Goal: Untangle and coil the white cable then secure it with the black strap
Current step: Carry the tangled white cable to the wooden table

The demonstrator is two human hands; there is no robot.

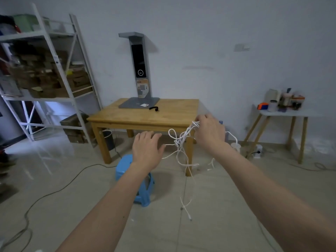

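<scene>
Gripping the tangled white cable (180, 142) aloft, the right hand (209, 131) curls while the left hand (147, 151) spreads open beside it.

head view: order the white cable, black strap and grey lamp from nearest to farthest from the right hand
From the right hand:
1. White cable: held in that hand, its tangle hanging below.
2. Black strap: on the wooden table, up and left of the hand.
3. Grey lamp: at the table's back, beyond the strap.

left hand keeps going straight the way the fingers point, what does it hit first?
Probably the front edge of the wooden table: the left hand is open, fingers aimed forward at it. The white cable hangs just beside its fingertips, held by the right hand. Depth is unclear.
</scene>
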